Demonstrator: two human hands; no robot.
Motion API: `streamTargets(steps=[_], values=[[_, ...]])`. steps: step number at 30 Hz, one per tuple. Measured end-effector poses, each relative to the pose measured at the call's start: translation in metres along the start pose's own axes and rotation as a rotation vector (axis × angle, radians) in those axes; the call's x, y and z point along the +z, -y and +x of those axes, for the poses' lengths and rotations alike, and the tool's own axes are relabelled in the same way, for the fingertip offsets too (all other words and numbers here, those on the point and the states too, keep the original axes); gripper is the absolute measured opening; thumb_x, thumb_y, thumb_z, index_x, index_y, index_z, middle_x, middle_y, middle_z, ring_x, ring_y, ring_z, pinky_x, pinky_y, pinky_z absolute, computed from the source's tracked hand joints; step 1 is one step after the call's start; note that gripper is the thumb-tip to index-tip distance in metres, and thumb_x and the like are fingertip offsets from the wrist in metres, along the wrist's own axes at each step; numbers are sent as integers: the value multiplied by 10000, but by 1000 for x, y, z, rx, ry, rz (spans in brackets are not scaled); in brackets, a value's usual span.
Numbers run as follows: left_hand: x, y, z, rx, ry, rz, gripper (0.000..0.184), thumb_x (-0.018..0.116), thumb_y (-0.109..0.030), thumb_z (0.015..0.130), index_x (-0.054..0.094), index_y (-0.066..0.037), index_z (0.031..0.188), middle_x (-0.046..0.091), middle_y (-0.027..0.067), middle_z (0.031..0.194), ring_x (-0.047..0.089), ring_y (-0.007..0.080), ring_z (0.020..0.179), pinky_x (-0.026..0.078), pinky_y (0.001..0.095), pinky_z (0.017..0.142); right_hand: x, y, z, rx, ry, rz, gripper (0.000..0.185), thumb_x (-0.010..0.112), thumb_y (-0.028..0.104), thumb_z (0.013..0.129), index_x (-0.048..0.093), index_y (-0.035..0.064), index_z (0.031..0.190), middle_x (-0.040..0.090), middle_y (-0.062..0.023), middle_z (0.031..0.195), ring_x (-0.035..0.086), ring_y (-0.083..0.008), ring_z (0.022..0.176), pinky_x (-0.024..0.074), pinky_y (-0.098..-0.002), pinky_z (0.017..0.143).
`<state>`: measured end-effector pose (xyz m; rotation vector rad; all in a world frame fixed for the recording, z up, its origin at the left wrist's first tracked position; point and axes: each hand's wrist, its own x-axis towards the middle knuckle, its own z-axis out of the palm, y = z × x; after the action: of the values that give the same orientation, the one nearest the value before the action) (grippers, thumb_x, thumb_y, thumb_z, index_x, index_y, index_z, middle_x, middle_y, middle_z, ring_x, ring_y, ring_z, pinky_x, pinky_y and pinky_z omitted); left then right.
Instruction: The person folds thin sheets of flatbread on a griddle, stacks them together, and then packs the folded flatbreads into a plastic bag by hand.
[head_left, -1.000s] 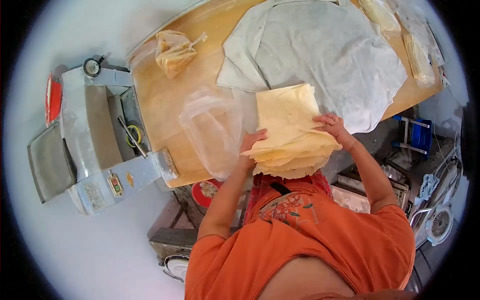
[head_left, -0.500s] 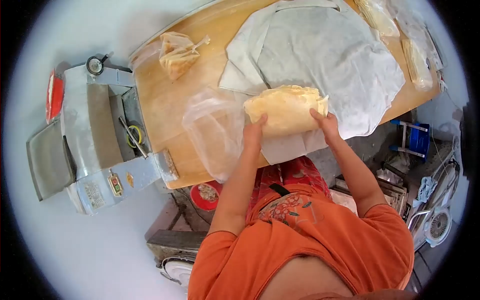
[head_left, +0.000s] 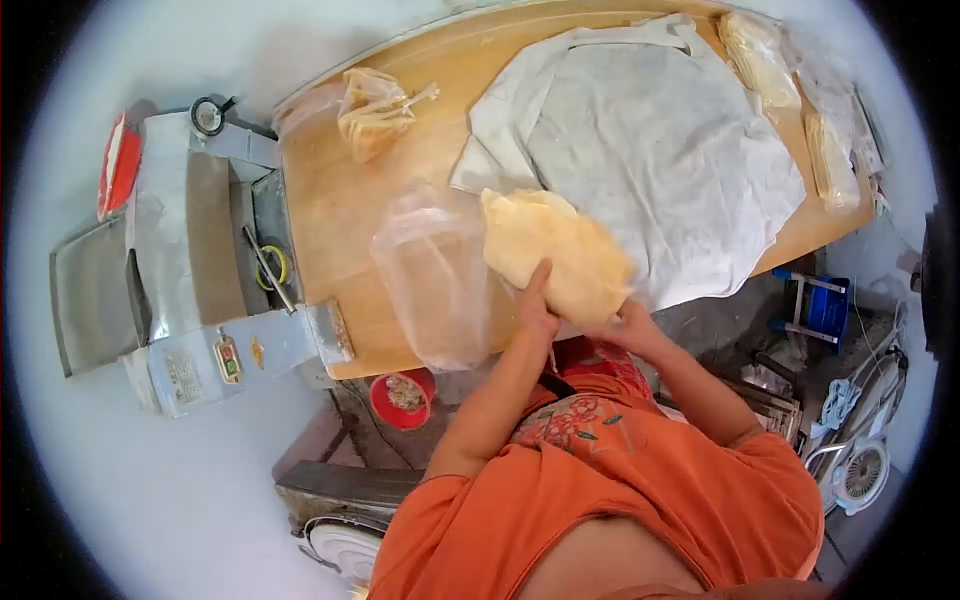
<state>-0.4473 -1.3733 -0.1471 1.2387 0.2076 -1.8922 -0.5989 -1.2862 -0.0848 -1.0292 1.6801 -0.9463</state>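
Observation:
A folded stack of thin, pale yellow sheets (head_left: 555, 250) is held up at the table's front edge, tilted down to the right. My left hand (head_left: 537, 305) grips its lower left side, thumb on top. At the lower right end my right hand (head_left: 625, 328) holds the stack, its fingers partly hidden. Just left of the stack lies a clear plastic bag (head_left: 435, 285), flat on the wooden table (head_left: 340, 240). Behind the stack spreads a grey-white cloth (head_left: 650, 160).
A tied bag of yellow pieces (head_left: 372, 115) lies at the back left, and bagged sheets (head_left: 760, 60) at the back right. At left stands a metal machine (head_left: 215, 240). Below the table edge are a red bowl (head_left: 402, 398), a blue stool (head_left: 825, 310) and a fan (head_left: 862, 475).
The sheets, first open and hanging towards me, have been folded over into a smaller stack. That stack has since turned, its right end swinging down towards me with my right hand.

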Motion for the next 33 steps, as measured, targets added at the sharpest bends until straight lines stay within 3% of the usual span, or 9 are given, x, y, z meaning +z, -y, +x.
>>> streamTargets(steps=[1, 3, 7, 9, 12, 21, 25, 28, 33], values=[[-1, -11, -8, 8, 1, -3, 577, 703, -194, 795, 424, -91, 1290, 535, 108, 1212, 535, 300, 1091, 479, 473, 889, -14, 7, -2, -143, 81, -98, 397, 702, 284, 793, 629, -39, 1011, 670, -81, 901, 621, -146, 801, 492, -297, 733], [-1, -33, -36, -118, 128, 14, 540, 663, -136, 812, 418, -66, 1289, 529, 130, 1218, 531, 308, 1100, 466, 483, 919, -68, 61, -2, 322, 517, 66, 370, 643, 292, 839, 623, -18, 1042, 660, -87, 967, 599, -143, 932, 464, -321, 822], [-6, -47, -60, -151, 380, 62, 575, 627, -174, 806, 390, -33, 1310, 509, 156, 1243, 498, 338, 1132, 404, 479, 984, -75, 61, 34, 181, 141, 319, 555, 584, 383, 873, 461, 40, 1292, 529, -118, 1249, 468, -178, 1187, 363, -348, 988], [-3, -56, -62, -133, 493, 79, 585, 616, -191, 803, 383, -34, 1315, 503, 161, 1246, 509, 340, 1118, 421, 481, 968, -60, 51, 52, 497, 452, 582, 720, 591, 486, 840, 353, 63, 1371, 466, -111, 1321, 434, -213, 1225, 318, -358, 1032], [11, -77, -82, -3, 503, 209, 610, 632, -163, 797, 348, -26, 1320, 495, 159, 1250, 516, 321, 1116, 455, 467, 932, -25, 81, 60, 442, 617, 900, 871, 578, 596, 793, 258, 70, 1409, 389, -119, 1380, 387, -237, 1266, 321, -380, 1034], [11, -105, -114, 592, 94, 796, 838, 759, -63, 705, 207, -74, 1334, 441, 146, 1246, 474, 267, 1145, 481, 378, 888, 45, 157, 54, 516, 481, 461, 519, 725, 74, 727, 513, -12, 1193, 611, -119, 1089, 617, -239, 964, 521, -373, 809], [-34, -125, -118, 558, 30, 628, 712, 672, -124, 800, 250, -37, 1367, 467, 140, 1245, 475, 267, 1133, 438, 378, 918, 59, 131, 65, 549, 611, 589, 505, 706, 67, 745, 503, -26, 1199, 601, -136, 1112, 626, -248, 948, 541, -372, 780], [-115, -133, -102, 1076, -447, 1114, 560, 629, -253, 831, 427, 8, 1283, 509, 177, 1181, 472, 292, 1118, 396, 400, 928, 71, 126, 67, 612, 705, 590, 514, 694, 79, 761, 488, -20, 1221, 595, -144, 1131, 618, -261, 979, 522, -382, 834], [-212, -93, -47, 810, -1088, 1420, 419, 660, -213, 799, 560, 35, 1122, 594, 164, 1024, 554, 263, 976, 449, 356, 834, 117, 116, 66, 957, 975, 752, 490, 652, 123, 807, 472, -27, 1238, 583, -154, 1163, 601, -284, 1018, 482, -405, 908]])
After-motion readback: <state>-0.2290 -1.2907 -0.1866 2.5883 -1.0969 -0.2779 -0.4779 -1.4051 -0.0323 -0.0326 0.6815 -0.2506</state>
